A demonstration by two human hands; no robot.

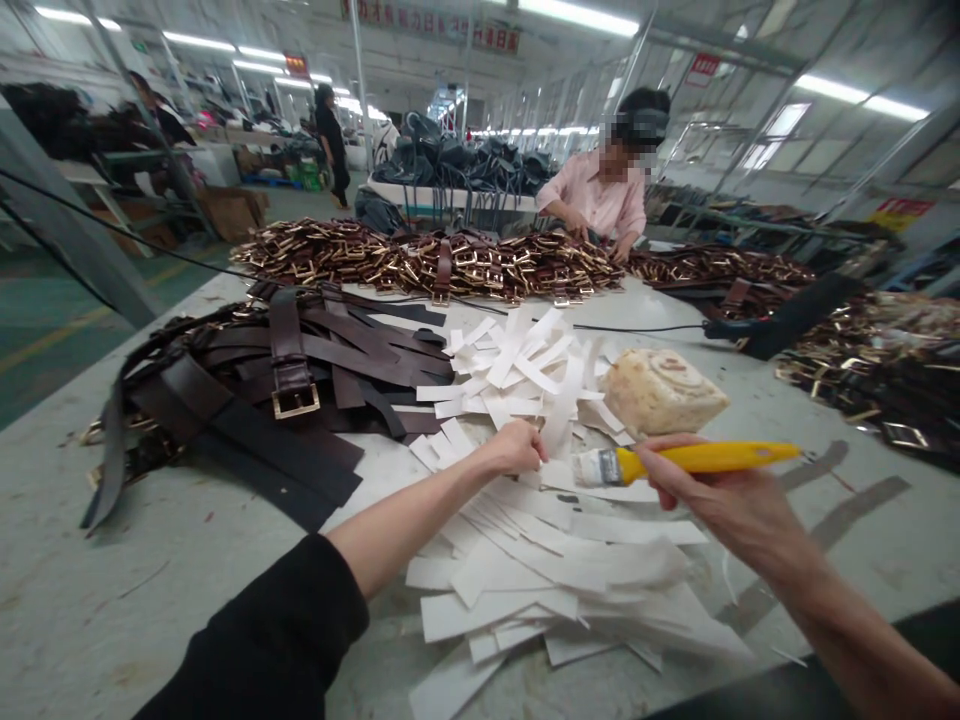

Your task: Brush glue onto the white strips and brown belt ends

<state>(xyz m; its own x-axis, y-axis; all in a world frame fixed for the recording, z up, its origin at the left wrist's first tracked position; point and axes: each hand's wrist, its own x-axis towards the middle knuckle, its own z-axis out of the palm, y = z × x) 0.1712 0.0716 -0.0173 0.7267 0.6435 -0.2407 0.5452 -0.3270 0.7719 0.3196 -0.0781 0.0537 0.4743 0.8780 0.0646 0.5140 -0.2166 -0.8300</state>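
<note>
My right hand [697, 485] grips a flat paintbrush [712, 457] by its yellow handle. The whitish bristles point left over the white strips. With its fingers closed, my left hand [517, 447] pinches a white strip [559, 415] that slants up and away from the fingertips. Loose white strips [517, 365] lie heaped just beyond that hand. Nearer to me, more white strips [540, 560] are fanned out in overlapping layers. A cream, crusted block-like container [664, 390] stands beyond the brush; its contents cannot be made out.
Dark brown belts [300, 350] with gold buckles lie on the table [225, 600] at left. A long pile of buckled belts [480, 265] runs along the far side, where a co-worker [600, 190] in pink stands. More belts [877, 380] and a black cable [637, 328] are at right.
</note>
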